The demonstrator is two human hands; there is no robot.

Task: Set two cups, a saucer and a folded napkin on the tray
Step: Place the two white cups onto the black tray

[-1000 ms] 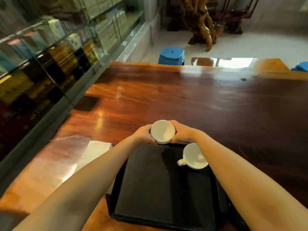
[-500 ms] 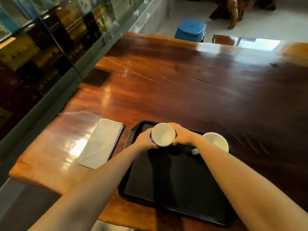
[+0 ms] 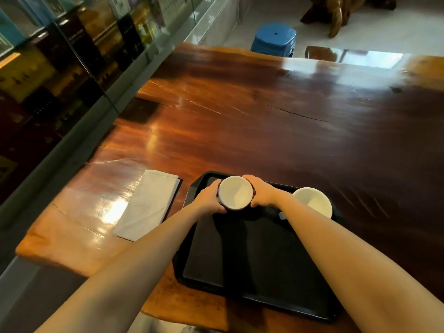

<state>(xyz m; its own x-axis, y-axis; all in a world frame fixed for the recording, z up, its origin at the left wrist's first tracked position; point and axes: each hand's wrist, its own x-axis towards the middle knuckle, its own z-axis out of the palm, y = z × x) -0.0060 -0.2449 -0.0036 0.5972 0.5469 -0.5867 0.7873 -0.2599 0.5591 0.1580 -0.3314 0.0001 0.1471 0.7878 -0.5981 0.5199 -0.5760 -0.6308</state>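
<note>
A black tray lies on the wooden table near its front edge. Both hands clasp a white cup over the tray's far left part: my left hand on its left side, my right hand on its right. Whether the cup rests on the tray or hovers just above it is unclear. A second white cup with a handle stands in the tray's far right corner, partly behind my right forearm. A folded white napkin lies on the table left of the tray. No saucer is in view.
The glossy wooden table stretches far ahead and right. A glass display cabinet with boxes runs along the left side. A blue stool stands beyond the table's far edge, and carved wood furniture behind it.
The camera has tilted down and pulled back, so more of the tray and napkin shows. Both hands have kept hold of the cup, now over the tray's far left part rather than at its far edge.
</note>
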